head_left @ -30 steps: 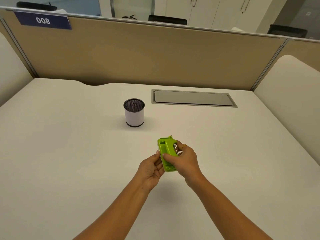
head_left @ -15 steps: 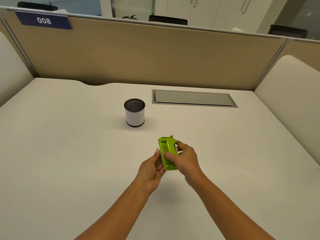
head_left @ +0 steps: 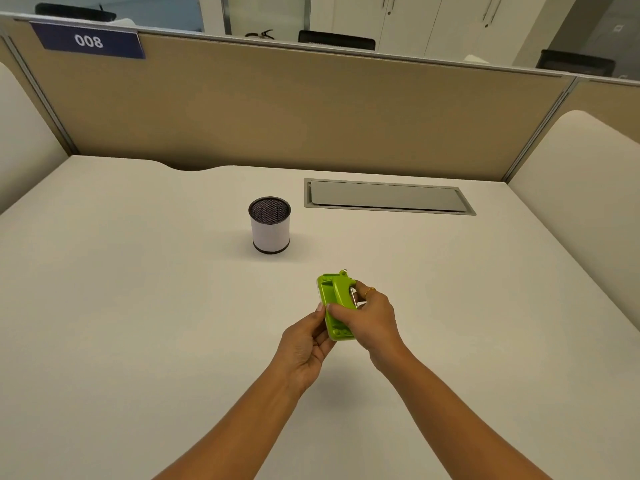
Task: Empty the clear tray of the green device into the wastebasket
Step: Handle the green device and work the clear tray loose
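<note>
From my head view, I look down on a wide, pale desk with a smooth matte top, closed in at the back by a tan fabric partition and by cream rounded panels at either side. A grey rectangular hatch is set flush into the desk toward the back, right of centre. Beyond the partition I see white cabinet doors, glass and the dark tops of chairs. A dark blue sign fixed to the partition's upper left reads "008" in white; I can read no other writing.

The wastebasket, a small round one with a white wall and black mesh rim, stands upright on the desk just left of the hatch, well apart from my hands.

I hold the green device above the desk, in front of the wastebasket. My right hand is closed round it from the right, with a gold ring on one finger. My left hand pinches its left edge with the fingers; I cannot make out the clear tray
</note>
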